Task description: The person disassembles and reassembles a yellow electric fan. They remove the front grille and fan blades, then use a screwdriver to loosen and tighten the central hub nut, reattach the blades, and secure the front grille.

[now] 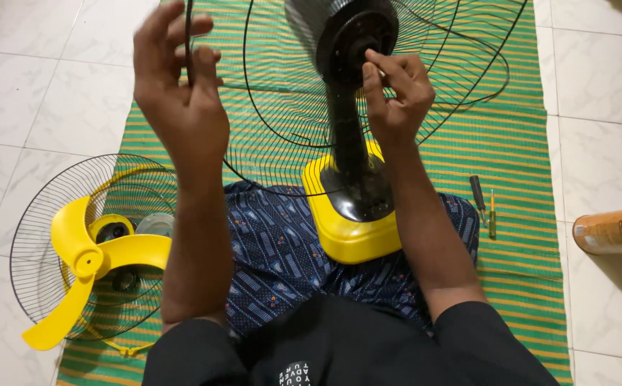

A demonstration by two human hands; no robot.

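A table fan with a yellow base and a black neck stands between my legs on a green striped mat. Its black wire rear guard surrounds the dark motor housing. My left hand grips the rim of that guard at the upper left. My right hand pinches something small at the motor's front hub; the piece itself is too small to make out.
On the left, a yellow fan blade lies on the front wire guard, partly on the white tile floor. Two screwdrivers rest on the mat at right. An orange cylindrical can lies at the right edge.
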